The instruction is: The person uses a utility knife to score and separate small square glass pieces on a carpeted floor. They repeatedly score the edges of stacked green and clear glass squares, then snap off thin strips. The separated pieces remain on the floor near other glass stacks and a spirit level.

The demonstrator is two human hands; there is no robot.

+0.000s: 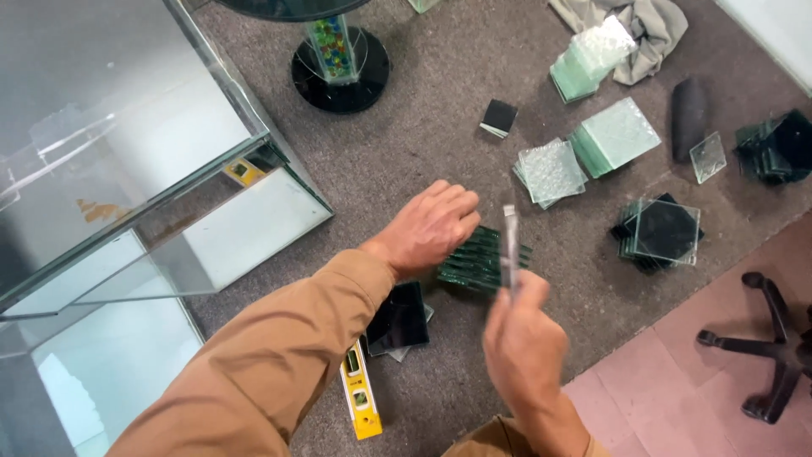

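Sorting step: left hand [431,227] rests flat, fingers open, on the dark glass stack [482,261]. Right hand [523,338], just beside the stack, pinches one glass square [510,250] edge-on. Placing it demands careful alignment.

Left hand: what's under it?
The left hand lies on a fanned stack of dark green glass tiles on the grey carpet. Only the stack's right part shows; the part under the palm is covered.
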